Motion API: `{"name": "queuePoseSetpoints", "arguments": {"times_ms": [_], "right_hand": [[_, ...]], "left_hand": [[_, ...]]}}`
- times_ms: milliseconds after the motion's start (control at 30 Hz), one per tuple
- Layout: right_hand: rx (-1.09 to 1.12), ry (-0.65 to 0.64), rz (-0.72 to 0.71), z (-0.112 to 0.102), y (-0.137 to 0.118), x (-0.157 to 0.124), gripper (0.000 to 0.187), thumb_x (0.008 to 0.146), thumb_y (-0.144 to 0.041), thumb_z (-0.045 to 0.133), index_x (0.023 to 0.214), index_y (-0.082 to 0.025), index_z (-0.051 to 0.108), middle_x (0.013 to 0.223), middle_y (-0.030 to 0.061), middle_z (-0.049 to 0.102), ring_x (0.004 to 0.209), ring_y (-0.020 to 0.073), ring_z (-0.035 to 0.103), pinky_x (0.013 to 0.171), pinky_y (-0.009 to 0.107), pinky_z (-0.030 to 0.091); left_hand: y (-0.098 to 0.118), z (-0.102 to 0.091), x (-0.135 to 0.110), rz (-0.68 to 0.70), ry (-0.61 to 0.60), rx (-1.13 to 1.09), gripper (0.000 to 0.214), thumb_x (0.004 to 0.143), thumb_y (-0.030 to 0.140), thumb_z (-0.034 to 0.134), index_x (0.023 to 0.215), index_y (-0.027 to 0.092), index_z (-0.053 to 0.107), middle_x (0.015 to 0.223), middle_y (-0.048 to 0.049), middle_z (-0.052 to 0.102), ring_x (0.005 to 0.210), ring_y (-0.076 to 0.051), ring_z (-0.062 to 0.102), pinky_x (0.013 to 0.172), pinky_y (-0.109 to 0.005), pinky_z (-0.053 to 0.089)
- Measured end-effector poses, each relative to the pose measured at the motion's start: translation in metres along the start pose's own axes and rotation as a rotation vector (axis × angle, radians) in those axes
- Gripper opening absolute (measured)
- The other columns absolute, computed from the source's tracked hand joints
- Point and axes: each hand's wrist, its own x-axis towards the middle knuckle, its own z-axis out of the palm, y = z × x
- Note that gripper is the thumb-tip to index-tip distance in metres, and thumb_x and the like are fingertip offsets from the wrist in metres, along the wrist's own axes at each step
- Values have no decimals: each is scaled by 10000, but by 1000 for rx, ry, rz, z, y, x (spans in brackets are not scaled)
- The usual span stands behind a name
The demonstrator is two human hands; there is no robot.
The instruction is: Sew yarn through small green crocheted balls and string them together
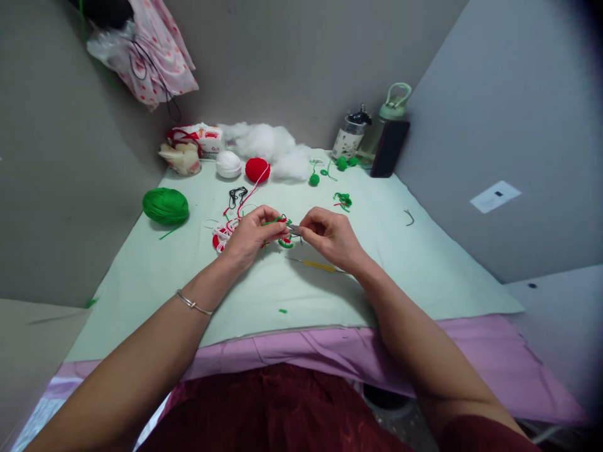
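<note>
My left hand (pixel 254 235) is closed, thumb and fingertips pinching a small red and green crochet piece (pixel 285 243) with green yarn running from it. My right hand (pixel 333 237), also closed, grips a small grey metal tool (pixel 294 230) whose tip reaches to the left fingertips; its exact kind is mostly hidden by the fingers. Below the right hand lies a crochet hook with a yellow handle (pixel 319 267). Beside the left hand sits a tangle of white yarn (pixel 230 233) with red parts.
Farther back are a green yarn ball (pixel 165 206), a white ball (pixel 228 164), a red ball (pixel 257 170) and white stuffing (pixel 268 144). A phone (pixel 390 149) leans against a bottle (pixel 394 103) at back right. Green scraps (pixel 343 201) lie beyond my right hand. Partitions enclose the table.
</note>
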Motion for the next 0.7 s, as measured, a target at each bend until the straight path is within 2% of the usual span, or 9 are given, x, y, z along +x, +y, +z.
{"name": "queuePoseSetpoints", "arguments": {"times_ms": [200, 333, 567, 700], "right_hand": [[-69, -42, 40, 2, -1, -1, 106, 806, -149, 587, 709, -187, 605, 627, -28, 541, 593, 109, 434, 606, 264, 314], [-105, -56, 41, 6, -2, -1, 114, 812, -141, 571, 710, -190, 583, 635, -22, 543, 599, 116, 435, 612, 268, 305], [-114, -55, 27, 7, 1, 1, 106, 846, -167, 585, 744, -192, 595, 660, -15, 556, 619, 126, 446, 628, 270, 314], [-106, -27, 38, 7, 3, 1, 104, 850, -183, 599, 747, -191, 602, 669, -15, 567, 617, 123, 458, 629, 268, 326]], "left_hand": [[-3, 3, -3, 124, 55, 255, 209, 699, 188, 783, 816, 177, 611, 760, 16, 667, 695, -117, 640, 691, -256, 502], [-4, 6, -4, 217, 110, 402, 175, 678, 171, 770, 770, 186, 622, 747, 18, 653, 692, -120, 592, 672, -251, 471], [-10, 4, 0, 236, 97, 381, 180, 690, 212, 760, 800, 186, 619, 779, 9, 648, 715, -124, 590, 682, -250, 467], [-10, 4, 0, 231, 41, 311, 194, 727, 241, 753, 842, 196, 604, 824, 14, 646, 759, -120, 611, 723, -249, 487]]}}
